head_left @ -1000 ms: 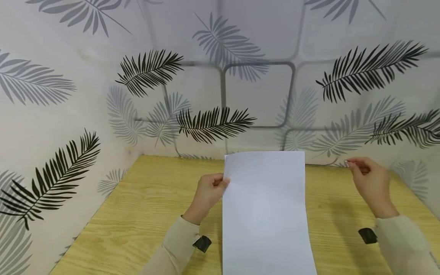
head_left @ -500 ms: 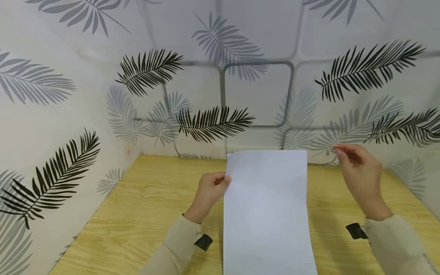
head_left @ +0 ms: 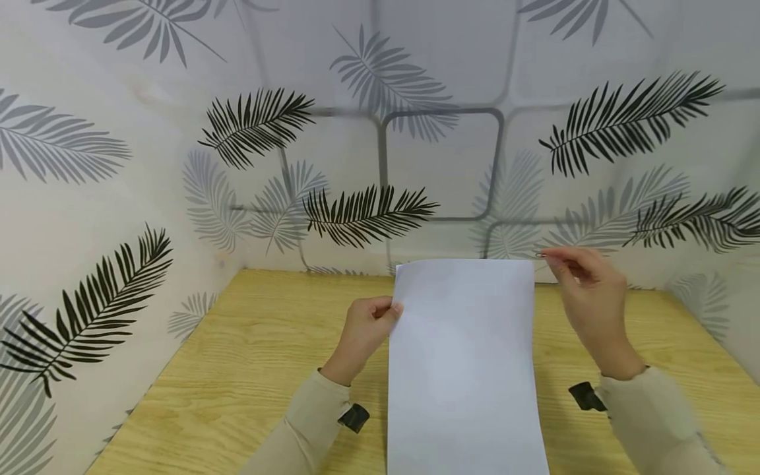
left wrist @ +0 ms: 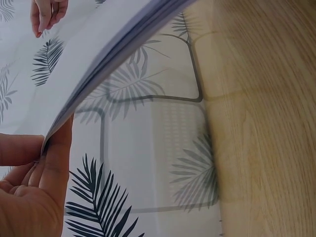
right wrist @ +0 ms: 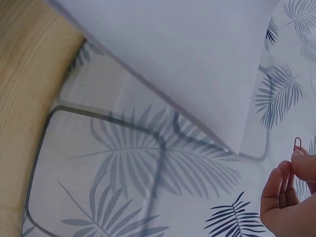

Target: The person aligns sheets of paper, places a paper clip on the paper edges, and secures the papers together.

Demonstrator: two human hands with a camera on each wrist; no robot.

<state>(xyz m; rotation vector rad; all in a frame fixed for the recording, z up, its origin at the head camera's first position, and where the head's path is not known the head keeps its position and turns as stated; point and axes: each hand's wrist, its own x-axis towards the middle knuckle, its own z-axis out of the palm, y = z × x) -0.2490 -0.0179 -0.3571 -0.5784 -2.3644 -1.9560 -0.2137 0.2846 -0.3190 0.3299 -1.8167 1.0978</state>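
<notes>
A stack of white paper sheets [head_left: 463,369] stands tilted up over the table, its top edge slightly curved. My left hand [head_left: 369,333] pinches its left edge, thumb in front; the left wrist view shows several layered sheets [left wrist: 98,74] between thumb and fingers. Between thumb and forefinger my right hand [head_left: 594,310] pinches a small red paper clip [right wrist: 297,143]. The clip's looped end points toward the paper's top right corner, just apart from it. In the right wrist view the paper corner [right wrist: 236,148] lies left of the clip.
The wooden table [head_left: 255,356] lies under the paper and both forearms. Behind it rises a wall covering [head_left: 439,165] with a leaf pattern, and another patterned side [head_left: 89,218] bounds the left. Dark straps [head_left: 354,417] sit at both wrists.
My right hand has moved left with the paper clip, from well right of the paper to close by its top right corner. The paper and left hand have shifted slightly right in view.
</notes>
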